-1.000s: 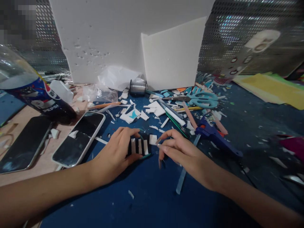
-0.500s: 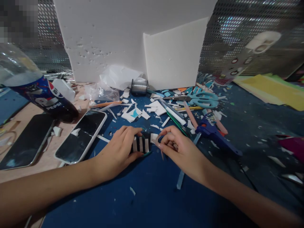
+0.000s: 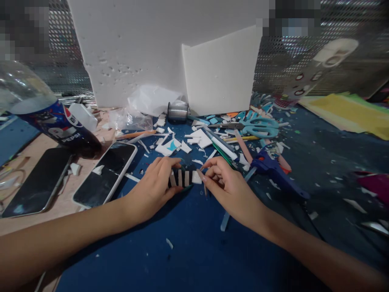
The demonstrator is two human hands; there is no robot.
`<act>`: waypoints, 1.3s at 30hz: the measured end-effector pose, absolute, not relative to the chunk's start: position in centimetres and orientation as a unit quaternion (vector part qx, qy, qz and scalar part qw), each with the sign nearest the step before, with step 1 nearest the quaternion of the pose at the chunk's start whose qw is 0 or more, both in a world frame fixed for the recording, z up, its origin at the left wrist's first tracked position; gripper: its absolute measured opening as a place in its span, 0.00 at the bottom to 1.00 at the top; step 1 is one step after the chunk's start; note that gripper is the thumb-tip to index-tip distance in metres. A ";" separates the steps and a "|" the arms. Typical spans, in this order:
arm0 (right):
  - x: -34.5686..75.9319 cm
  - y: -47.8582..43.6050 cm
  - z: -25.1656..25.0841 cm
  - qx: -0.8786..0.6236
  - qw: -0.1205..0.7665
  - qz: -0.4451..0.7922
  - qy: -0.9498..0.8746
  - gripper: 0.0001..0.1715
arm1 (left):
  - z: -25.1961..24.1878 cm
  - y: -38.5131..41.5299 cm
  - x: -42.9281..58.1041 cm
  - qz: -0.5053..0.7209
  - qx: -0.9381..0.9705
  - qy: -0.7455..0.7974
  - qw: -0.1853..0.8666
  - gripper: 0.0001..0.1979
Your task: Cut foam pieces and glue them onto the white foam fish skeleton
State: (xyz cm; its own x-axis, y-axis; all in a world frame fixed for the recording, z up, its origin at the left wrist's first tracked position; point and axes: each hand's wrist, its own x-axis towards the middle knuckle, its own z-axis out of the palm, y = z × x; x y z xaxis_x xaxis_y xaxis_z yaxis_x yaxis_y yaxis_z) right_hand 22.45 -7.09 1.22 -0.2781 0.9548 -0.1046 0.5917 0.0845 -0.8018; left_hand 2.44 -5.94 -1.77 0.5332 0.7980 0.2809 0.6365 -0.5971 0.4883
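Note:
Between the thumb and fingers of my left hand (image 3: 158, 175) is a small black piece with white stripes (image 3: 184, 177), lying low over the blue tabletop. My right hand (image 3: 223, 178) pinches a small white foam piece (image 3: 197, 177) between thumb and forefinger. That white piece meets the right end of the striped piece; whether it is stuck there I cannot tell. A thin brownish stick (image 3: 205, 190) pokes down below my right fingertips. The other fingers of my right hand are curled in.
White foam scraps (image 3: 166, 149), teal-handled scissors (image 3: 259, 125) and a blue glue gun (image 3: 278, 174) lie beyond my hands. Two phones (image 3: 106, 174) and a Pepsi bottle (image 3: 65, 127) are at left. A spool (image 3: 178, 112) stands before a white foam board (image 3: 136, 48).
The white foam piece has come up against the striped piece's right end, closing the dark gap between them. Both hands have shifted only slightly.

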 end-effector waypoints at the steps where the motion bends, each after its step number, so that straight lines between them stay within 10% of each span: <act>1: 22.5 -7.1 1.2 -0.554 0.237 0.385 -0.699 0.05 | -1.8 -5.8 2.5 0.244 0.860 0.417 0.165 0.20; 39: 23.1 -6.2 0.1 -0.545 0.266 0.359 -0.710 0.04 | -1.5 -7.1 1.3 0.242 0.823 0.449 0.248 0.30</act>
